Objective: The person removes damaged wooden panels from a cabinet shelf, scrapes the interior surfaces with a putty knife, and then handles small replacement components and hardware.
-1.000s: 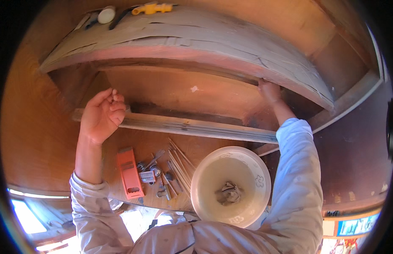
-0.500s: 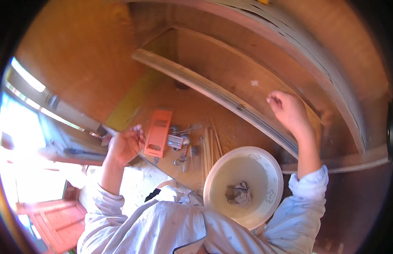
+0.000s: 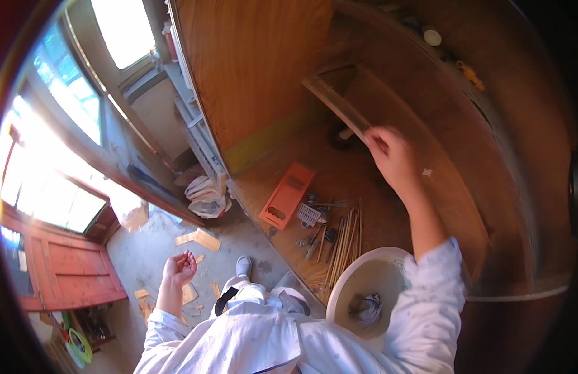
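My right hand [image 3: 387, 156] is closed at the wooden rail [image 3: 336, 103] of the open cabinet. Its fingers overlap the rail, and whether they hold anything is hidden. My left hand [image 3: 179, 268] hangs over the floor on the left, fingers curled in and nothing seen in them. On the wooden surface between them lie an orange grater [image 3: 288, 196] with a handle slot, a small grey grating plate [image 3: 309, 215] among metal utensils, and a bundle of chopsticks [image 3: 345, 243]. A pale basin [image 3: 342, 280] holds a wet-looking, crumpled cloth [image 3: 367, 310], partly covered by my right sleeve.
A tall wooden panel [image 3: 251, 68] rises at the back. Several pieces of wood or card [image 3: 205, 238] are scattered on the grey floor, near a white plastic bag [image 3: 207, 194]. A red door [image 3: 80, 271] stands at the left. An orange-yellow object [image 3: 471, 76] lies far right.
The view has swung left, showing more floor and window. My right hand has come onto the rail. My left hand has moved away from the orange grater, and its fingers have curled more.
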{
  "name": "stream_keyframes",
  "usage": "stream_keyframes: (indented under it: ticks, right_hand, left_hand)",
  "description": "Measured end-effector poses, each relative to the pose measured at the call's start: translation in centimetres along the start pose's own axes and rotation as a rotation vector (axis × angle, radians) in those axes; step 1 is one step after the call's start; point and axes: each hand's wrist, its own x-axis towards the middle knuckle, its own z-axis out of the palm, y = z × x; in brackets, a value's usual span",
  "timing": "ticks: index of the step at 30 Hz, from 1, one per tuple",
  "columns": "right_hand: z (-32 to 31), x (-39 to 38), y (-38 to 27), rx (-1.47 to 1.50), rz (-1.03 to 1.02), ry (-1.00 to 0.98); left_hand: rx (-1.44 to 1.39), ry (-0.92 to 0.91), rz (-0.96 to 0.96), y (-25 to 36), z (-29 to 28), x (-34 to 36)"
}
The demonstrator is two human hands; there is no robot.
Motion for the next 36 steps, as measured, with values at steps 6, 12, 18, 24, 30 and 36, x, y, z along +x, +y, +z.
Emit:
stream_keyframes:
  ticks: [6, 12, 18, 24, 30, 36]
  right_hand:
    - [9.1, 10.4, 2.7, -0.297, -0.141, 0.049]
    - [13.0, 11.5, 4.6, -0.47, 0.01, -0.175]
    - [12.5, 10.6, 6.6, -0.687, -0.139, -0.099]
    - [12.4, 7.6, -0.3, -0.236, -0.053, 0.214]
    - [23.4, -4.5, -10.9, 0.649, 0.578, -0.311]
    - [32.9, -11.1, -17.5, 0.691, 0.541, -0.504]
  left_hand:
    - [0.127, -0.246, 0.004, 1.3, 4.5, 0.5]
    - [0.178, -0.313, -0.03, 4.0, 4.3, 1.3]
    - [0.158, -0.307, -0.117, 5.4, 3.2, 3.4]
    - [0.18, -0.403, -0.201, 4.6, 7.4, 3.8]
    - [0.305, -0.633, -0.184, 2.6, 10.6, 5.3]
    - [0.193, -0.669, -0.345, 2.0, 9.0, 5.5]
